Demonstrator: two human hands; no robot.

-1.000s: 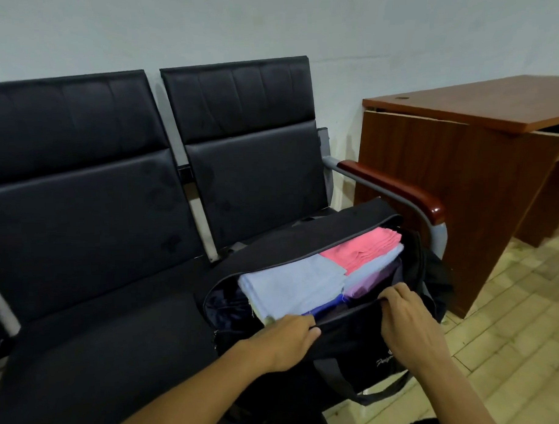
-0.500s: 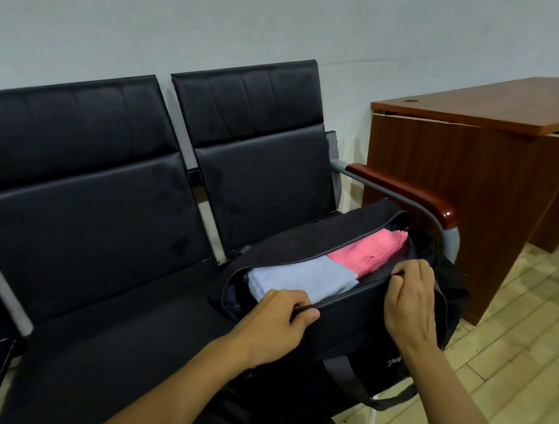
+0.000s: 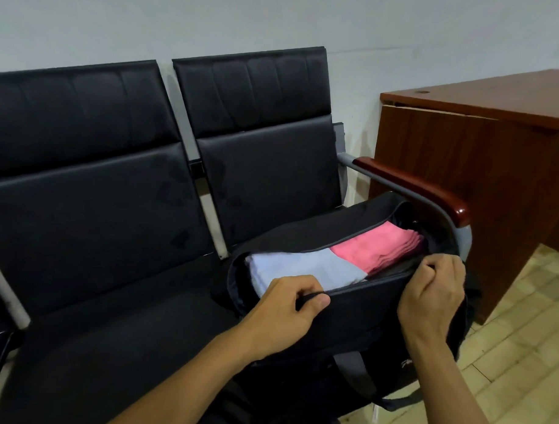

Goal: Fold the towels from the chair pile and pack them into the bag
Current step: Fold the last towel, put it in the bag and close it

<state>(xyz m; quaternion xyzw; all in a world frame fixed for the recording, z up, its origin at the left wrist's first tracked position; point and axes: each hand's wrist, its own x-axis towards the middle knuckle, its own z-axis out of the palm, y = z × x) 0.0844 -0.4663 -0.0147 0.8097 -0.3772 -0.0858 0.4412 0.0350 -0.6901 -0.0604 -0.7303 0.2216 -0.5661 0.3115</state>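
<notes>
A black duffel bag (image 3: 364, 316) stands on the right-hand seat of a black chair row, its top opening partly drawn together. Inside lie a folded light-blue towel (image 3: 305, 268) and a folded pink towel (image 3: 377, 249) side by side. My left hand (image 3: 285, 313) pinches the near zipper edge of the bag at its left part. My right hand (image 3: 433, 289) grips the same edge near the bag's right end, fingers curled over it. The towels below the top layer are hidden.
The black chair row (image 3: 97, 218) runs left from the bag, with a wood-capped armrest (image 3: 420, 188) just right of it. A brown wooden desk (image 3: 479, 160) stands to the right, on a pale tiled floor (image 3: 530, 345). A white wall is behind.
Both hands have lifted the near bag edge upward and toward the back, narrowing the opening. The lower towels seen earlier are now covered.
</notes>
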